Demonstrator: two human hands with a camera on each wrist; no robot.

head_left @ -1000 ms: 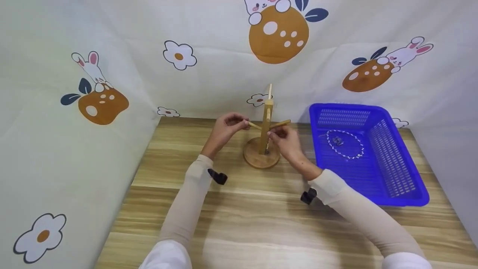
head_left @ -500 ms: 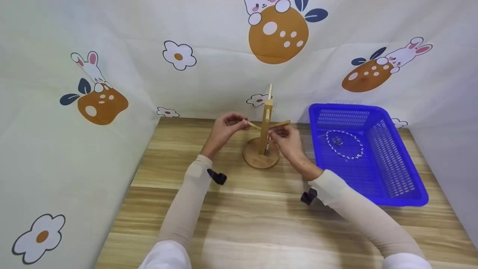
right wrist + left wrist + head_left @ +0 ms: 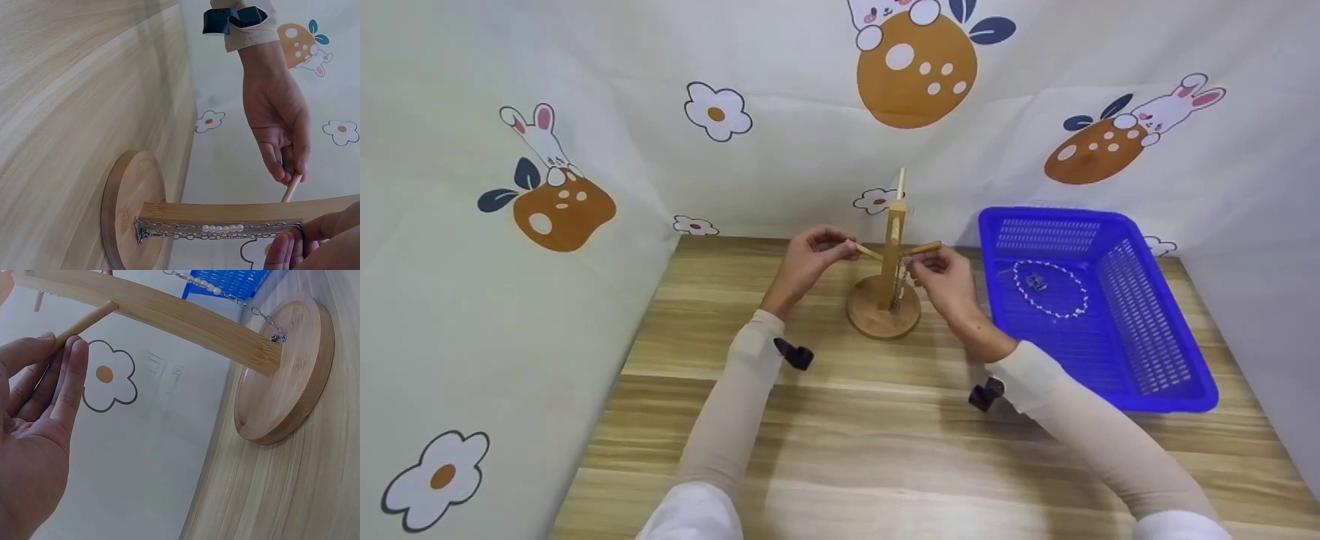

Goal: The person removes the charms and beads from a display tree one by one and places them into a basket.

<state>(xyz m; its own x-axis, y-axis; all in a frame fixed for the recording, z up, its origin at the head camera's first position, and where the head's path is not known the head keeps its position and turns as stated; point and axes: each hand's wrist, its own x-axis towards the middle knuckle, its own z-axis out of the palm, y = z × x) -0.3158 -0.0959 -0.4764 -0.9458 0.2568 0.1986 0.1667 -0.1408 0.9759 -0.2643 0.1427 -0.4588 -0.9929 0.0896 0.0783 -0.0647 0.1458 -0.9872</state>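
Note:
A wooden stand (image 3: 893,240) with a round base (image 3: 877,321) rises at the back of the table. My left hand (image 3: 847,247) pinches the tip of its left peg (image 3: 870,253); the left wrist view shows my left hand (image 3: 62,354) against that peg (image 3: 84,323). My right hand (image 3: 915,262) sits just under the right peg (image 3: 924,247) and pinches the end of a thin chain with pearl beads (image 3: 220,229). This chain runs along the post (image 3: 247,211) to the base (image 3: 126,208). My right fingertips (image 3: 292,247) hold its upper end.
A blue plastic basket (image 3: 1174,352) stands right of the stand, with a beaded necklace (image 3: 1050,289) lying inside. Printed cloth walls close in the table at the back and both sides. Bare wooden tabletop (image 3: 877,442) lies in front of the stand.
My right hand has risen a little and shifted right, up to the right peg, with the chain in it. The left hand has stayed on the left peg.

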